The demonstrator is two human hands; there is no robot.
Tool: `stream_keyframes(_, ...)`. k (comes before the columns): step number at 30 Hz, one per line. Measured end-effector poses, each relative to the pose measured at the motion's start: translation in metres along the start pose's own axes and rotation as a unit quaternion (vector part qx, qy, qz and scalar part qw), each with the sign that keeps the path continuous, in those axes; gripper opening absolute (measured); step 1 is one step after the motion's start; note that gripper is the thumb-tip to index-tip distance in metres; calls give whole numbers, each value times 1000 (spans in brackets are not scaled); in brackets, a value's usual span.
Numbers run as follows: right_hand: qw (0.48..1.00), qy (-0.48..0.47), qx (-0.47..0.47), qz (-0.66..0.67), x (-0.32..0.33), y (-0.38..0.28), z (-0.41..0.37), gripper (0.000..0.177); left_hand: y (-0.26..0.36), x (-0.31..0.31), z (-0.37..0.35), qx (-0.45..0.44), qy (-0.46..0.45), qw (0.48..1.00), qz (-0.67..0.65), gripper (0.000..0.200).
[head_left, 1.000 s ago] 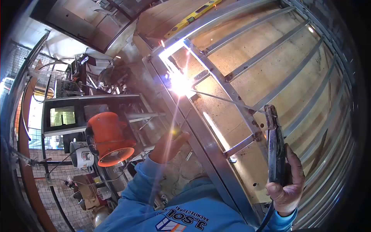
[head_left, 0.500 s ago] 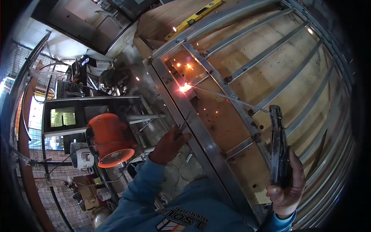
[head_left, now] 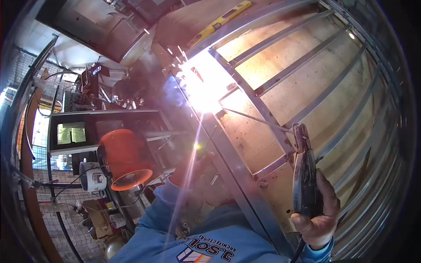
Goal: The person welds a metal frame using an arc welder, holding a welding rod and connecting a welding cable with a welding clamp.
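Observation:
My right hand (head_left: 319,223) is wrapped around a dark, worn welding electrode holder (head_left: 304,179). A thin welding electrode (head_left: 258,120) runs from its jaws to a blinding arc (head_left: 203,98) on the metal frame (head_left: 234,168). Glare hides the electrode's tip and the joint there. Hazy in the flare, my left hand (head_left: 189,168) is closed beside the frame's near edge. A thin rod (head_left: 211,136) sticks up from its fingers.
Parallel metal bars (head_left: 302,55) cross a wooden board on the right. A yellow spirit level (head_left: 221,22) lies at the far edge. On the left stand an orange blower (head_left: 125,153) and a white bucket (head_left: 93,177). Sparks fly near the arc.
The small glow has flared into a large white arc with more sparks. My right hand and the electrode holder have shifted slightly left. My left hand stays about where it was.

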State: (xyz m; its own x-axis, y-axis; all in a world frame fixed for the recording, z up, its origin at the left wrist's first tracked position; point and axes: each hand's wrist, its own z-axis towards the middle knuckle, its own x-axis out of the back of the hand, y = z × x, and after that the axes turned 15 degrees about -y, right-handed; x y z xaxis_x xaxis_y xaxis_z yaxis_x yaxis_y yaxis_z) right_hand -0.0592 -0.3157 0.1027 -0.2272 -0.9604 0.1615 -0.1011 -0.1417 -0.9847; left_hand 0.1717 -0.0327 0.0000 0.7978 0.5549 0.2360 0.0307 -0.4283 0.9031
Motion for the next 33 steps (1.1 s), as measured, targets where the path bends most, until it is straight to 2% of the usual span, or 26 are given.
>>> stream_keyframes(1,1000,0,4,-10,-1,0,-1,102,2,8,0,55,-29,993,104,39)
stream_keyframes(2,1000,16,6,17,-6,-2,1,102,5,3,1,29,-9,996,79,43)
stream_keyframes(3,999,-10,-35,17,-1,-9,-2,103,8,-1,1,1,10,998,54,47)
stream_keyframes(5,998,63,13,26,-13,-5,-2,104,36,3,-1,46,-37,993,100,51)
stream_keyframes(7,991,29,28,-129,-1,-7,-7,104,39,4,4,200,-41,972,113,57)
stream_keyframes(8,988,6,26,-153,3,-9,-7,104,21,4,5,55,-28,984,169,57)
stream_keyframes(10,996,1,-2,-86,1,-9,-10,103,-16,6,6,-97,-18,962,254,56)
stream_keyframes(11,998,-2,-16,-53,-1,-9,-12,103,-23,10,5,-103,-20,952,287,55)
stream_keyframes(13,999,22,13,-44,-7,-5,-9,101,-22,11,4,-91,-28,954,284,55)
stream_keyframes(18,1000,12,22,-5,-11,-6,-5,99,25,2,3,48,-38,998,35,44)
stream_keyframes(21,998,-13,43,-38,-7,-4,0,98,3,8,2,58,-57,997,-6,60)
stream_keyframes(22,998,-15,51,-43,-6,-3,0,98,-4,10,6,35,-67,997,32,60)
stream_keyframes(23,997,-17,58,-48,-6,-2,0,98,-7,9,4,52,-47,996,50,62)
stream_keyframes(24,999,-6,28,15,-10,-6,0,97,-8,6,1,17,-1,995,101,61)
stream_keyframes(25,997,6,-2,78,-13,-10,-1,97,-5,7,2,23,-19,997,70,61)
stream_keyframes(27,999,29,24,-9,-9,-4,-7,103,-1,8,3,37,-52,998,9,62)
stream_keyframes(29,998,56,11,36,-11,-7,-10,105,24,4,2,49,-21,994,96,63)
stream_keyframes(33,999,49,0,22,-7,-9,-12,104,19,4,3,30,-24,994,99,60)
